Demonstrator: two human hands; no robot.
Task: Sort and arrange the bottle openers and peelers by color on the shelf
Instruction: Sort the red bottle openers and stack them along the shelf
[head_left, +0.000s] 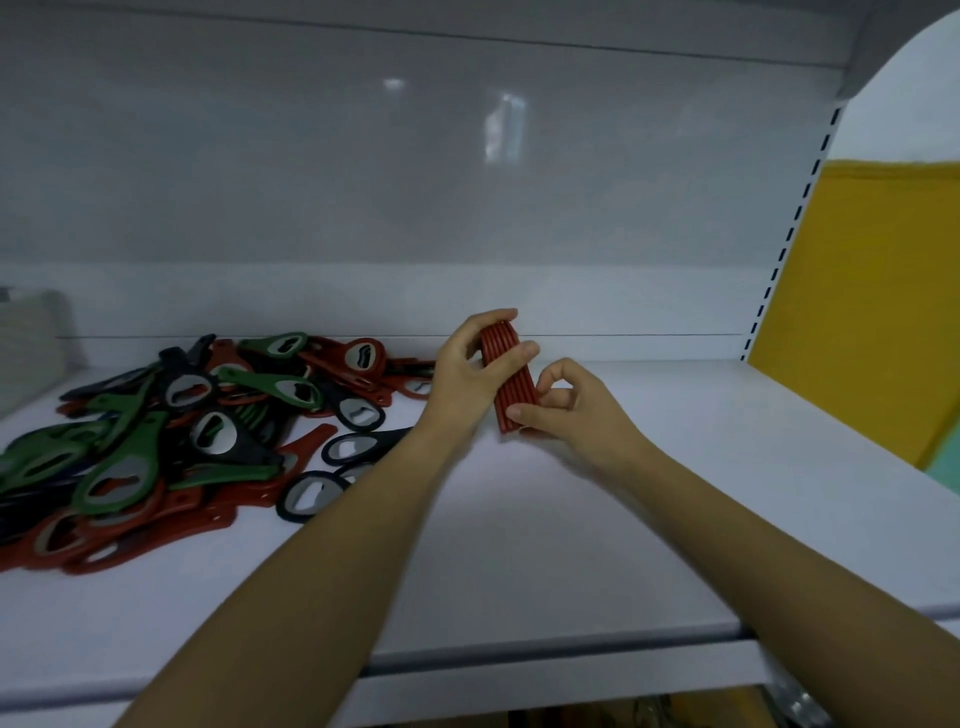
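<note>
Head view: we hold a red stack of openers on edge, over mid shelf; can't tell if it touches. Left hand curls round its top, right hand pinches the lower end. Risk: thin pcs slide & fan out if either grip loosens; set on edge, it prob. topples. The mixed pile (red, green, black) lies left, just beside our left forearm, which could nudge it. A yellow panel stands far right, well apart.

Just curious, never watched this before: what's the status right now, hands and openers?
Left hand and right hand both grip red opener stack. Mixed pile, red, green, black, unsorted on shelf. Nothing blocking the hands.
</note>
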